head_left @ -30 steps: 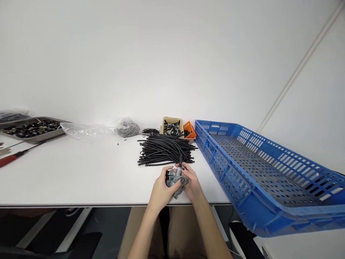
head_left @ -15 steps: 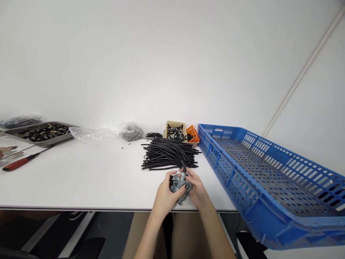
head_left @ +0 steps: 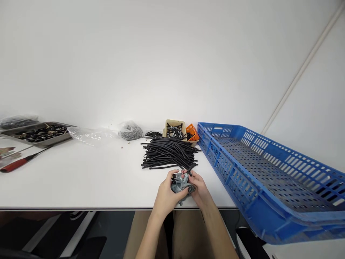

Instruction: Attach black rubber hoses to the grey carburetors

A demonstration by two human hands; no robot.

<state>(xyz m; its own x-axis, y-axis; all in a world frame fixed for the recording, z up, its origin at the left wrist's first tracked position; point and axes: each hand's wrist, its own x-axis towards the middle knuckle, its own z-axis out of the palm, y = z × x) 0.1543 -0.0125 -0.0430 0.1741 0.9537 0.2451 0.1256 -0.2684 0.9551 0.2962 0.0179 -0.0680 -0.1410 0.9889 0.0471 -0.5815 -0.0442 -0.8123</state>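
Carburettor (head_left: 180, 184) has rolled clockwise since the last frame, its short black hose (head_left: 191, 168) now leaning to the upper right. White table (head_left: 81, 180) spans the frame: blue perforated crate (head_left: 237, 183) at right, steel tray of black parts (head_left: 40, 133) and red-handled screwdriver (head_left: 16, 164) at far left, black hose pile (head_left: 168, 153) at centre, tan tray of fittings (head_left: 174, 129) and orange basket (head_left: 192, 132) just behind it. Carburettor is held above the table at lower centre, just below the pile, left hand (head_left: 168, 192) fingers wrapped round its body, right hand (head_left: 201, 189) fingers closed on its other side
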